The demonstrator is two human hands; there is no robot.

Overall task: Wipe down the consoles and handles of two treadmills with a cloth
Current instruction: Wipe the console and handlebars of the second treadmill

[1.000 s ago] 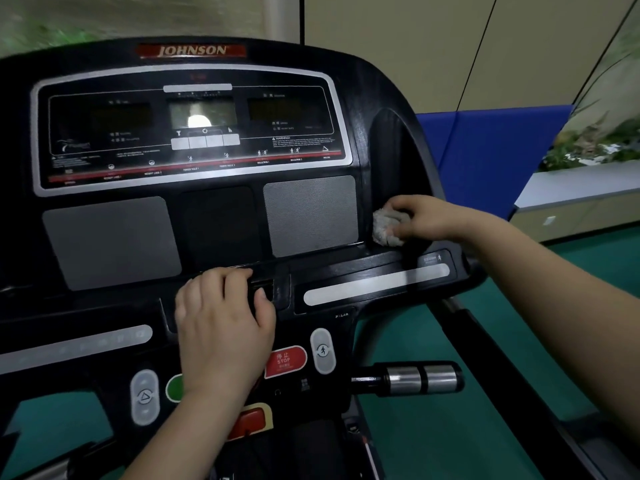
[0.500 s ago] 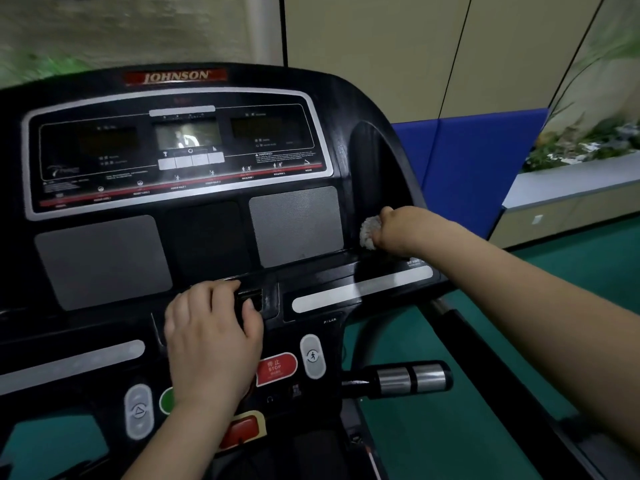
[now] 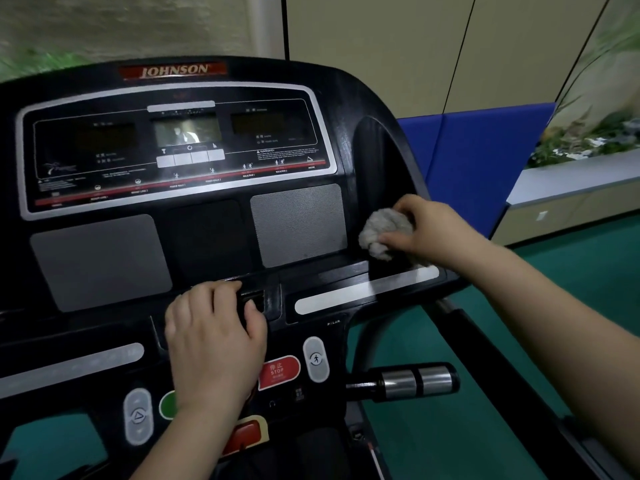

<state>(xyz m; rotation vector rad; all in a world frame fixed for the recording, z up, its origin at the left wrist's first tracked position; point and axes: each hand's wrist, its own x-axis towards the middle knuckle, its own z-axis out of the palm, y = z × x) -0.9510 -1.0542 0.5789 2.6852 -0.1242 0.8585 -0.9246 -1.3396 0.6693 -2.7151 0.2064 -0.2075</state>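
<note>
One console (image 3: 207,237), one cloth (image 3: 381,233), two hands. The right hand (image 3: 429,226) squeezes the cloth against the console. The left hand (image 3: 214,337) rests on it.

Gym: treadmill console (image 3: 180,150), padded wall (image 3: 485,161)
</note>
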